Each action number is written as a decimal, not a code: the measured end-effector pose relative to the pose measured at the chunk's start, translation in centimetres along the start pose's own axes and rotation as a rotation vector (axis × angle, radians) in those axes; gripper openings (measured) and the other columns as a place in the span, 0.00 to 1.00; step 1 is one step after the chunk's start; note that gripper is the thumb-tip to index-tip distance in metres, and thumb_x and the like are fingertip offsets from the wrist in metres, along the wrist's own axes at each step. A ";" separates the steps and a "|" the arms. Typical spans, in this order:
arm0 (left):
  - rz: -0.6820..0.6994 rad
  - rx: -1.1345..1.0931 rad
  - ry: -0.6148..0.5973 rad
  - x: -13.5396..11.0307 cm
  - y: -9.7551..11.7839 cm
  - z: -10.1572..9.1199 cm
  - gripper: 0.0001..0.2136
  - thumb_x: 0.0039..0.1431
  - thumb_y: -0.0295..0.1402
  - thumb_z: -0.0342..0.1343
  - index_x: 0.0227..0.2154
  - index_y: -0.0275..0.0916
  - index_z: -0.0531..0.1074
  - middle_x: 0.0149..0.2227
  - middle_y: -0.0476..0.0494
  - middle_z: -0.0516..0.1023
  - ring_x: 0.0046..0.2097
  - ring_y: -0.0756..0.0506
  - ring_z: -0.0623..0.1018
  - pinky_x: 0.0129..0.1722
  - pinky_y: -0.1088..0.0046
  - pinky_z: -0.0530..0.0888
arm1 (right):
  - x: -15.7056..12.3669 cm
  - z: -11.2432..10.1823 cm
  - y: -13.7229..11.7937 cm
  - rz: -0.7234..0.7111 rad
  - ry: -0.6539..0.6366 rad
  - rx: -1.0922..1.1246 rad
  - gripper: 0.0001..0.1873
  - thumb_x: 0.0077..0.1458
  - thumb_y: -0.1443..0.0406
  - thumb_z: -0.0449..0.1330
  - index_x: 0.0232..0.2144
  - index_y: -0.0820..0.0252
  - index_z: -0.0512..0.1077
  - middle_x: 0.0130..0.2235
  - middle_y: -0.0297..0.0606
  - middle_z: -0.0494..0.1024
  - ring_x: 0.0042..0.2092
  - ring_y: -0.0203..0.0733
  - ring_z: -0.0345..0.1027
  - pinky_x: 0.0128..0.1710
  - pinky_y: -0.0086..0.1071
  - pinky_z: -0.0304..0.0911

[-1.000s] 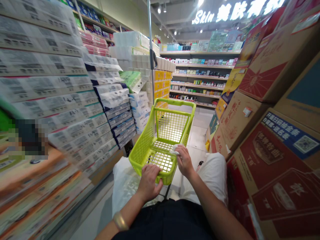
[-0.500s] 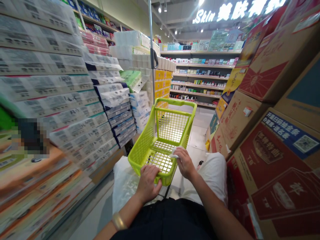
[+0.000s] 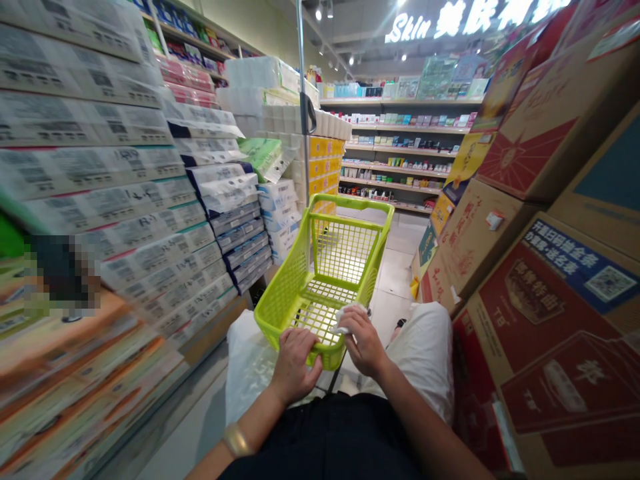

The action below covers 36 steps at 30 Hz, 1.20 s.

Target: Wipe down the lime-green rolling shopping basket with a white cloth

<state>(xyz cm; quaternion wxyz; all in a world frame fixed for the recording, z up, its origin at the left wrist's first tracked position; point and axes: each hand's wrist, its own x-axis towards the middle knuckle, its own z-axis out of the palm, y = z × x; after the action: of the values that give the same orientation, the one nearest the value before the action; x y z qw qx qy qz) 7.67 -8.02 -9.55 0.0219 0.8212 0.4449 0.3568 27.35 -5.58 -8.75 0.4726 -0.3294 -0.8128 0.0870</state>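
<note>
Left hand (image 3: 299, 358): curled over basket (image 3: 280, 301), near edge.
Right hand (image 3: 361, 339): pinching cloth (image 3: 343, 321), right edge.
Wiping: seemingly unfinished, coverage unclear.

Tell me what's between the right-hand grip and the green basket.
The head view shows a white cloth or tissue between the right-hand grip and the green basket.
</note>
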 end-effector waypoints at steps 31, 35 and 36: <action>-0.049 -0.023 0.054 0.3 -0.8 -0.4 0.10 0.60 0.34 0.43 0.26 0.41 0.67 0.27 0.47 0.72 0.36 0.44 0.70 0.42 0.62 0.62 | 0.6 1.4 -1.2 0.073 0.085 -0.003 0.09 0.51 0.71 0.48 0.31 0.56 0.66 0.34 0.38 0.69 0.45 0.45 0.62 0.52 0.43 0.58; -0.050 -0.023 0.072 -0.3 -0.7 -0.8 0.12 0.61 0.34 0.42 0.25 0.41 0.66 0.26 0.47 0.71 0.35 0.44 0.69 0.41 0.62 0.62 | 0.2 1.4 -2.1 0.053 0.072 -0.002 0.09 0.51 0.71 0.49 0.32 0.56 0.67 0.35 0.38 0.70 0.46 0.45 0.62 0.53 0.44 0.57; -0.049 -0.019 0.078 -0.4 -0.8 -0.9 0.12 0.61 0.34 0.42 0.24 0.41 0.66 0.25 0.47 0.71 0.34 0.44 0.69 0.40 0.62 0.62 | 0.1 1.4 -2.3 0.047 0.067 -0.005 0.09 0.51 0.71 0.49 0.32 0.56 0.67 0.35 0.38 0.70 0.46 0.46 0.62 0.53 0.44 0.57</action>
<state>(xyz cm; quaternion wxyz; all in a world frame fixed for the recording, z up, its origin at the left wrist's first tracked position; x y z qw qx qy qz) 6.44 -8.10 -9.40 0.0212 0.7953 0.4619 0.3920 25.08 -7.04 -8.41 0.4966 -0.3524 -0.7887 0.0848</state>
